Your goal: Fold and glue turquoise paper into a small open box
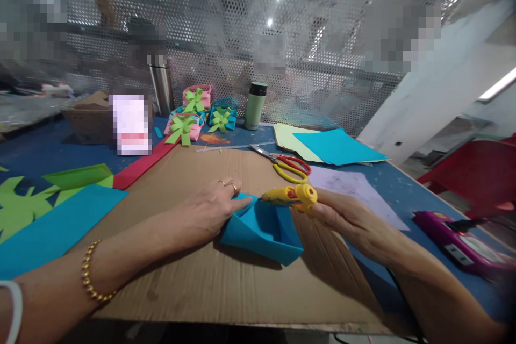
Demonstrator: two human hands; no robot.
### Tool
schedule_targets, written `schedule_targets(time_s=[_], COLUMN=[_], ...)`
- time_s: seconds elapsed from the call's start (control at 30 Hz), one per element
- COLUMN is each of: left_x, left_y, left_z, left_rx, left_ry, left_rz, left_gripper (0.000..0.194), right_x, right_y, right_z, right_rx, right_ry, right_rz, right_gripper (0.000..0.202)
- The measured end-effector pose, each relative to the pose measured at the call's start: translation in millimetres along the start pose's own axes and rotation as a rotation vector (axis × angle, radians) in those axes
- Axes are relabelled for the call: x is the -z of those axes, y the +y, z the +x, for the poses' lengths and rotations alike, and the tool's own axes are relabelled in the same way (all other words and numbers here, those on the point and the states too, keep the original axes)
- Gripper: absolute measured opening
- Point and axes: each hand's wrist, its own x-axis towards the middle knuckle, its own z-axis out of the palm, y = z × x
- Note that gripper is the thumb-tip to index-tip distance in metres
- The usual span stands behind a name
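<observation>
A blue box (258, 244) of folded paper or felt sits on the brown cardboard sheet (181, 285), its top open. My left hand (213, 204) grips the box's far left corner, fingers closed on its edge. In my right hand (342, 215) is a yellow hot glue gun (292, 196), held level with its nozzle pointing left at the box's far edge. I cannot tell whether the nozzle touches the blue material. Just beyond the glue gun lie scissors (288, 164) with red and yellow handles.
Blue and pale green sheets (341, 146) lie at the back right, near a green flask (255, 106). Small pink and blue baskets with green bows (182, 128) stand at the back. Left are green cutouts (20, 199) and a blue strip (64, 226). A purple power strip (459, 242) lies right.
</observation>
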Motion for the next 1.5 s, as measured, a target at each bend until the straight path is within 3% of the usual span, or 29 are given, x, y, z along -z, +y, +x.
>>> schedule_targets(time_s=[0.27,0.63,0.9,1.2,1.5], left_x=[-6.1,-0.6,-5.5,-0.5,-4.3], left_y=[-5,0,-4,-2,-3], left_z=[0,-1,0,0,-1], left_rx=[0.0,0.009,-0.007,-0.003,-0.003], left_ry=[0.012,0.007,0.02,0.005,0.025], left_rz=[-0.01,-0.021,-0.022,-0.032,0.008], left_gripper=[0.028,0.027,0.025,0.025,0.026], right_x=[3,3,1,4,7], right_y=[2,3,2,2,18], right_z=[-1,-1,-1,-3,-17], right_rx=[0.016,0.025,-0.005,0.034,-0.155], right_ry=[-0.026,-0.03,0.033,-0.018,0.154], right_rz=[0.006,0.024,-0.014,0.064,0.27], right_gripper=[0.043,0.043,0.043,0.042,0.049])
